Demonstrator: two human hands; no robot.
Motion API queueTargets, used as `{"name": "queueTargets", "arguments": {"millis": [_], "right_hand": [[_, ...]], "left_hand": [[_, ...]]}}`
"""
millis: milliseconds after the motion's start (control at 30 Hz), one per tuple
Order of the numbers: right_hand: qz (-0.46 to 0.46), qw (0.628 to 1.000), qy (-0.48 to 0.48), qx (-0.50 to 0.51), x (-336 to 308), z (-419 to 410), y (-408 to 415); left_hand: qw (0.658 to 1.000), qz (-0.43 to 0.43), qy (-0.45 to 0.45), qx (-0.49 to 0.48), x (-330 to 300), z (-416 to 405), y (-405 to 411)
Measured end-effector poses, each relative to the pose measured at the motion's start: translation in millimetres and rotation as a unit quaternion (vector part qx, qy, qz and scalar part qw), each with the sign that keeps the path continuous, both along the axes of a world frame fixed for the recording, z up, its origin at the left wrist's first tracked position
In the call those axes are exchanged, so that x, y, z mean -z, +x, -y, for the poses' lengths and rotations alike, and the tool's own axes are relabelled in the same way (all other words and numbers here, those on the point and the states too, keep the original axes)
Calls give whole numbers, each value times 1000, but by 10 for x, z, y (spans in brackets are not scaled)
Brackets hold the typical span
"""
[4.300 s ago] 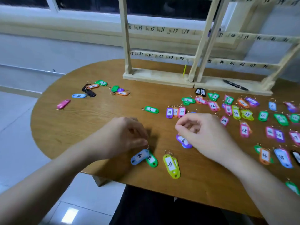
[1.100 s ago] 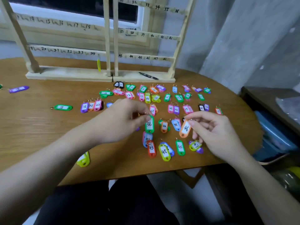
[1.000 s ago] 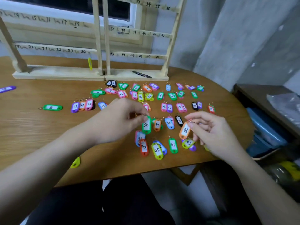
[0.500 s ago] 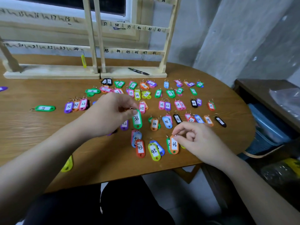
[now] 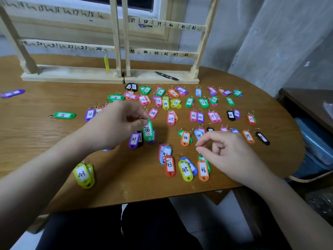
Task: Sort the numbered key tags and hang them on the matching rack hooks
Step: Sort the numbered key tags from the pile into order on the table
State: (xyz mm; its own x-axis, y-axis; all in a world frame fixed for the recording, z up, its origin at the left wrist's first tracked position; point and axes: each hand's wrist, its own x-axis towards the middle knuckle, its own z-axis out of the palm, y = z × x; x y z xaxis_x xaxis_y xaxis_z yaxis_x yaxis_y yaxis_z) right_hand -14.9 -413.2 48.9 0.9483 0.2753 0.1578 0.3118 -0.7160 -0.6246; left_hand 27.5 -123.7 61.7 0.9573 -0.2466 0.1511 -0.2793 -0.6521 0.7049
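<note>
i am looking down on the wooden table (image 5: 36, 138), rounded at its right end, with the racks (image 5: 119, 76) standing along its far edge; their numbered rails are almost all bare, only a yellow tag (image 5: 106, 62) hanging under 24 and something purple by 38, so i am judging the hanging as barely begun and the sorting as the step in hand. the key tags are lying in loose rows between the racks and the near edge, rising in number toward me.

my left hand (image 5: 115, 125) is hovering over the middle, thumb and forefinger pinched narrow on the ring of the green 36 tag (image 5: 148, 130), which is hanging long axis upright just above the purple 31 tag (image 5: 134, 140). its place, i am guessing, lies to the right, in the thirties row past the orange 34 tag (image 5: 185, 138); that gap is sitting closer to my right hand (image 5: 225, 150), which is floating there with its fingers (image 5: 201, 147) nearly closed on nothing that i am able to see, just above the orange 46 tag (image 5: 203, 170).

the forties row is lying near the front edge, so i am wary of sweeping the red 43 tag (image 5: 169, 166) off. open board is waiting left of centre, around the yellow 41 tag (image 5: 82, 175).
</note>
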Motion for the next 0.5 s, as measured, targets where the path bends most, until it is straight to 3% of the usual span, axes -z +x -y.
{"name": "queueTargets", "arguments": {"millis": [500], "right_hand": [[-10, 998, 14, -66, -45, -729, 373]], "left_hand": [[998, -9, -22, -51, 59, -600, -110]]}}
